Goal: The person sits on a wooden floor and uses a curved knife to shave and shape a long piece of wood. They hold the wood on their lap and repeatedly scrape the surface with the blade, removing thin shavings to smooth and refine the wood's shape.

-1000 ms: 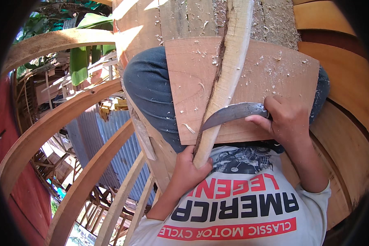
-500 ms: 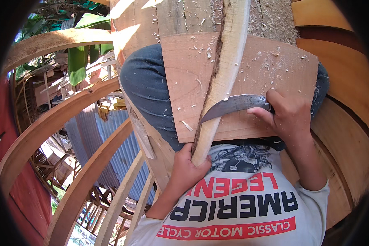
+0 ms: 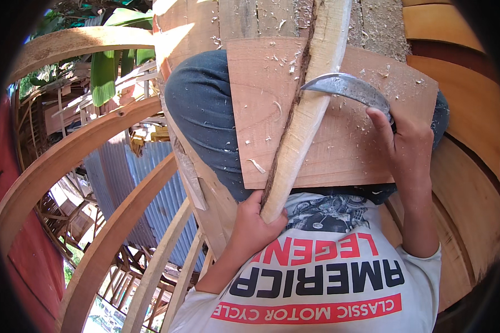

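A long pale wooden pole (image 3: pixel 297 145), with dark bark along its left edge, runs from my waist up past the top of the view. My left hand (image 3: pixel 256 225) is wrapped round its near end, close to my shirt. In my right hand (image 3: pixel 408 139) is a curved knife (image 3: pixel 350 89); its handle is mostly hidden by my fingers. The blade lies across the pole about halfway along, its tip near the bark edge. Under the pole, a flat reddish-brown board (image 3: pixel 372 150) rests across my lap, with several shavings on it.
Plank flooring (image 3: pixel 233 25) strewn with shavings extends ahead. Curved wooden ribs (image 3: pixel 89 152) stand on the left, with corrugated metal sheets (image 3: pixel 161 194) and scrap wood beyond them. Broad curved planks (image 3: pixel 455 105) rise close on my right. Green leaves (image 3: pixel 103 77) hang at the upper left.
My right hand and the knife have moved away from my body along the pole, and the blade has turned. My left hand keeps its hold on the near end.
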A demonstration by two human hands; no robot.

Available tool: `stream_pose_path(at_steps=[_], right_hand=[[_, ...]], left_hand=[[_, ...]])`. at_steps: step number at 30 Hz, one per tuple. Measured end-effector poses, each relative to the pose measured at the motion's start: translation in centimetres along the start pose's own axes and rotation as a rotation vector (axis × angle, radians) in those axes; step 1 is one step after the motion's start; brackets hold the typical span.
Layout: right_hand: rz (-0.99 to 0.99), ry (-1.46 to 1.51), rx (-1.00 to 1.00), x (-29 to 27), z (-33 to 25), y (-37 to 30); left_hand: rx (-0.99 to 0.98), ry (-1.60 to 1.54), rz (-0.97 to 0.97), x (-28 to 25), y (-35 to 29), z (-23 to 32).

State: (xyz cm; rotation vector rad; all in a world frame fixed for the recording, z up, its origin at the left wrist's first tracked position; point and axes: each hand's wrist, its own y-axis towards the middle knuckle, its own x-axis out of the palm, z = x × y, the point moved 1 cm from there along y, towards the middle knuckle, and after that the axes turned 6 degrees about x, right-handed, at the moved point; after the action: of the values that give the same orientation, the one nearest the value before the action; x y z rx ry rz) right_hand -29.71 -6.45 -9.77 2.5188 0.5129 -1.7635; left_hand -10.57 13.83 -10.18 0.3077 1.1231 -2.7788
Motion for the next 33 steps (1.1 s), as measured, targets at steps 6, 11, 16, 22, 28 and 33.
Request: stream_pose_path(at_steps=[6, 11, 16, 22, 28, 33], right_hand=[[-0.105, 0.034, -0.214, -0.1, -1.2, -0.9], [-0.239, -0.034, -0.373, -0.6, -2.6, -2.3], [-0.056, -0.044, -0.084, -1.0, -0.5, 1.5], [-0.145, -0.042, -0.275, -0.7, -1.6, -0.1], [-0.397, -0.008, -0.398, -0.6, -3.3, -2.2], [-0.087, 0.022, -0.13, -1.2, -0.9, 3.3]], left_hand=[[0.027, -0.027, 0.03, 0.1, 0.1, 0.2], [-0.033, -0.024, -0.013, 0.0, 0.2, 0.0], [-0.064, -0.053, -0.002, 0.0, -0.2, 0.0], [0.017, 0.039, 0.03, 0.1, 0.3, 0.4], [0.033, 0.011, 0.021, -0.1, 0.4, 0.5], [-0.045, 0.01, 0.03, 0.0, 0.2, 0.7]])
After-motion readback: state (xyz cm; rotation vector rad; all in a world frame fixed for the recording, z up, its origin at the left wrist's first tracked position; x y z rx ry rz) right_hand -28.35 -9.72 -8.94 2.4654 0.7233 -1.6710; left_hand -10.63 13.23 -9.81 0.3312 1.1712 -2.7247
